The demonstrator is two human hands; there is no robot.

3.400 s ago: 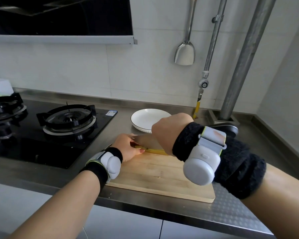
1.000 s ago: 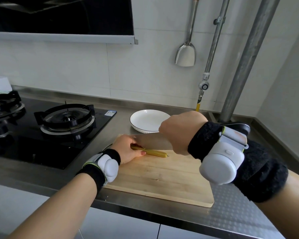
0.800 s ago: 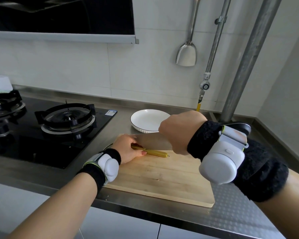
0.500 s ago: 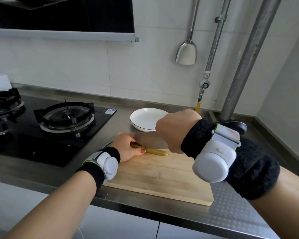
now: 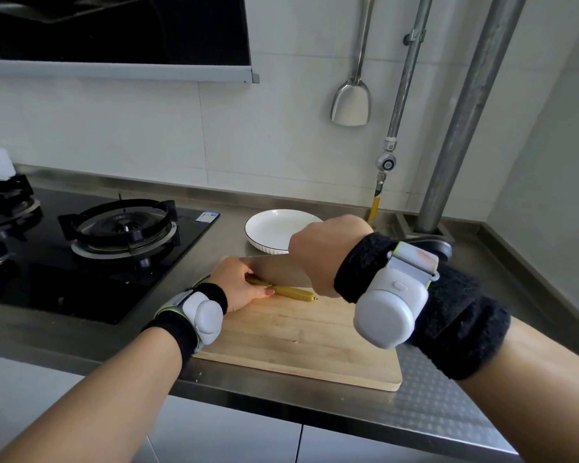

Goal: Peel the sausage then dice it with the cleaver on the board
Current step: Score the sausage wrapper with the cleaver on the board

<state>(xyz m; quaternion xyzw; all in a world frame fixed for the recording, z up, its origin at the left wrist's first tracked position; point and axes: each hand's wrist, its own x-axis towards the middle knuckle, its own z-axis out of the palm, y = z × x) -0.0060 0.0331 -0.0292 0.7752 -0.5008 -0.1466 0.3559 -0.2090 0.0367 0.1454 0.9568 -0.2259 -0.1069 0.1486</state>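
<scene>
**Sausage pinned at the back of the board, cleaver blade just behind it**

The white plate (image 5: 274, 230) stands on the steel counter (image 5: 432, 406) just past the board's far edge; its white inside shows from rim to rim.

The sausage (image 5: 291, 292), in its yellow skin, lies flat across the far left part of the wooden board (image 5: 298, 342). The left hand (image 5: 238, 284) grasps its left end, fingers curled over it and thumb alongside. Its clipped right end lies free.

The right hand (image 5: 321, 255) is clenched in a fist round the cleaver (image 5: 278, 270); the handle is hidden inside it. The blade reaches left, just behind the sausage.

The near half of the board is open wood. Its front edge runs close to the counter's front edge, and the stove (image 5: 124, 225) lies to its left.
</scene>
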